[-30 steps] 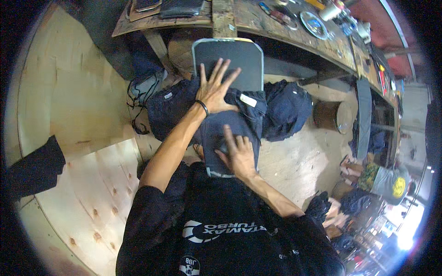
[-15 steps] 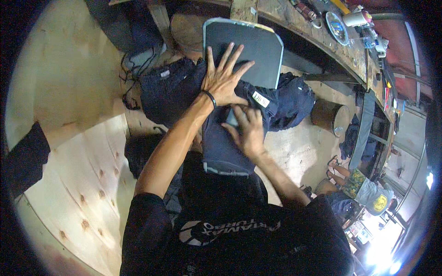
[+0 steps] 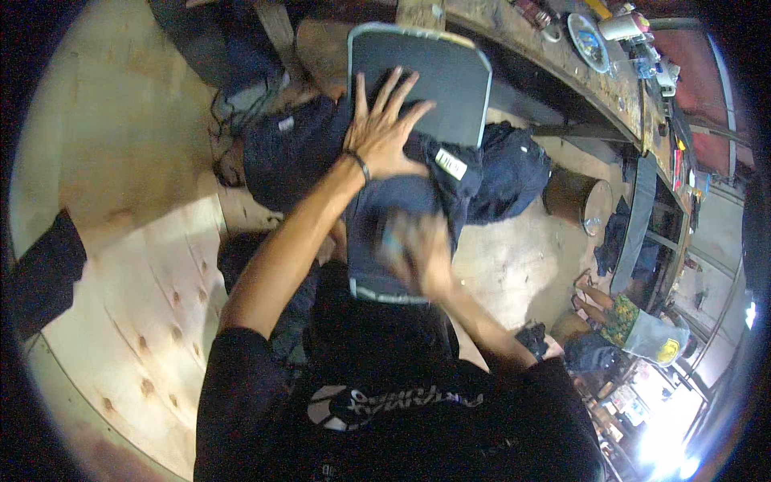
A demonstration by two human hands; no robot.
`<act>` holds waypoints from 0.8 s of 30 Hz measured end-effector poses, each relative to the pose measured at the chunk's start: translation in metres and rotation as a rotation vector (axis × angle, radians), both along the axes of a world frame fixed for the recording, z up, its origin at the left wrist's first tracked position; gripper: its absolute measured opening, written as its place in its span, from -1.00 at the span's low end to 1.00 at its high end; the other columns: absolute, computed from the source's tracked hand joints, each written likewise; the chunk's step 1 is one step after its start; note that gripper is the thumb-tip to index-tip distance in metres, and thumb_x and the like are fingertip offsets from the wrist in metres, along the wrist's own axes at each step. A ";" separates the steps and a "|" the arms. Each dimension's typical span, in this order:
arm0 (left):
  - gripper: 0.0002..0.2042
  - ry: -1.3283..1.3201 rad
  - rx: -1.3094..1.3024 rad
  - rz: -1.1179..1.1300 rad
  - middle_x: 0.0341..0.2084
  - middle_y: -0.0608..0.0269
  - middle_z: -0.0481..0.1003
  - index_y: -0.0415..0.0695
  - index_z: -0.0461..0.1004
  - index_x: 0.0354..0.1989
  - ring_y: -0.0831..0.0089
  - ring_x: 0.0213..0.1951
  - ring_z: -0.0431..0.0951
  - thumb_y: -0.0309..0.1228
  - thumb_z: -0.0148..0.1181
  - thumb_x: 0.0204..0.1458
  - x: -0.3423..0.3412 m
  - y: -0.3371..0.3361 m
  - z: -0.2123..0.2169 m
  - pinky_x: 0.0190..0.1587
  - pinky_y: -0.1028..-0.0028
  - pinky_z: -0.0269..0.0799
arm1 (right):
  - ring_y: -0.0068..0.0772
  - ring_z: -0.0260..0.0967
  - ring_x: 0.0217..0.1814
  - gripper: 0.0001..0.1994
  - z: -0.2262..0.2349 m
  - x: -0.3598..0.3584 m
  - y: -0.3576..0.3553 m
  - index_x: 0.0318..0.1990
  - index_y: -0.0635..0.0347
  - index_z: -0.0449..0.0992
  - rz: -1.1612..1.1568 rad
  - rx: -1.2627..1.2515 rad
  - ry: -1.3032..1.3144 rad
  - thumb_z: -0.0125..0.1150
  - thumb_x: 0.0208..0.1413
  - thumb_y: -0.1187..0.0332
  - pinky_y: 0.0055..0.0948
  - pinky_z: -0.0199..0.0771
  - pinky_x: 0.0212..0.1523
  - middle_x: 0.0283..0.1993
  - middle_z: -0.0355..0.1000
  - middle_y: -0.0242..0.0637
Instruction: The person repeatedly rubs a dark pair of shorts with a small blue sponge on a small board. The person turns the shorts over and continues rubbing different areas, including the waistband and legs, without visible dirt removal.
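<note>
A long dark board [image 3: 426,76] with a pale rim lies lengthwise before me. Over its middle is stretched a dark navy garment [image 3: 401,197], which has a white label [image 3: 450,164] and bunches out on both sides. My left hand [image 3: 384,140] lies flat with spread fingers, across the garment's edge and the bare board. Lower down, my right hand [image 3: 426,255] is on the cloth over the near part of the board, smeared by motion. Its fingers are closed round a small blue-grey block [image 3: 390,241], mostly hidden and blurred.
A wooden workbench [image 3: 554,84] runs along the upper right, with a round dish [image 3: 589,44] of small items. Below it lies a brown drum [image 3: 585,201]. Another person [image 3: 654,333] sits at the right. Pale plywood [image 3: 144,297] stretches along the left.
My right hand has moved down the cloth toward me with the blue-grey block. My left hand stays spread in nearly the same place on the garment and board.
</note>
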State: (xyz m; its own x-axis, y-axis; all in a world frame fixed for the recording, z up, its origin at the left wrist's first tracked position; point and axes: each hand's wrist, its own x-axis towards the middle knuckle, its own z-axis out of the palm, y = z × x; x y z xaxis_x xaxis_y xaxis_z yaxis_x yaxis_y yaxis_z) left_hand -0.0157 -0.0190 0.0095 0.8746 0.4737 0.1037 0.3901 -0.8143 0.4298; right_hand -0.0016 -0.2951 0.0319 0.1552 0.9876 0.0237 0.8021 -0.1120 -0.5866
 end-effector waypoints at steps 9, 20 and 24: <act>0.18 -0.148 0.149 0.353 0.67 -0.12 -0.13 0.14 0.04 0.68 -0.20 0.67 -0.16 0.17 0.58 -0.12 -0.040 -0.080 0.016 0.47 -0.66 -0.31 | 0.21 0.39 0.16 -0.31 0.022 0.051 0.022 0.28 0.28 0.47 -0.094 0.359 -0.014 0.65 0.05 0.19 0.09 0.36 0.23 0.15 0.43 0.13; -0.55 -0.147 -0.670 0.832 0.32 -0.23 0.48 -0.25 0.38 0.44 -0.10 0.40 0.45 -0.38 0.10 0.44 -0.236 -0.252 -0.064 0.41 0.18 0.34 | 0.11 0.39 0.45 -0.26 -0.016 -0.043 0.117 0.26 0.23 0.54 0.053 0.397 -0.010 0.57 0.08 -0.12 0.62 -0.47 0.59 0.07 0.53 -0.08; -0.54 -0.351 -0.487 0.898 0.19 -0.23 0.54 -0.34 0.43 0.31 -0.14 0.23 0.56 -0.40 0.25 0.29 -0.208 -0.167 -0.026 0.33 0.10 0.45 | 0.10 0.48 0.23 -0.28 -0.003 -0.056 0.157 0.23 0.28 0.53 0.072 0.465 0.454 0.65 0.03 0.02 0.32 0.05 0.54 0.14 0.54 0.01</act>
State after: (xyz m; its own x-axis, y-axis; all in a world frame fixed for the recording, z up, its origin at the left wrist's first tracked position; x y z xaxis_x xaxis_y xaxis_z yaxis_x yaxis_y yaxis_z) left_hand -0.2236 -0.1859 -0.0165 0.1450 0.9851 -0.0923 0.5518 -0.0031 0.8340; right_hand -0.0573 -0.1380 0.0288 0.1844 0.8985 0.3985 0.4594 0.2796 -0.8431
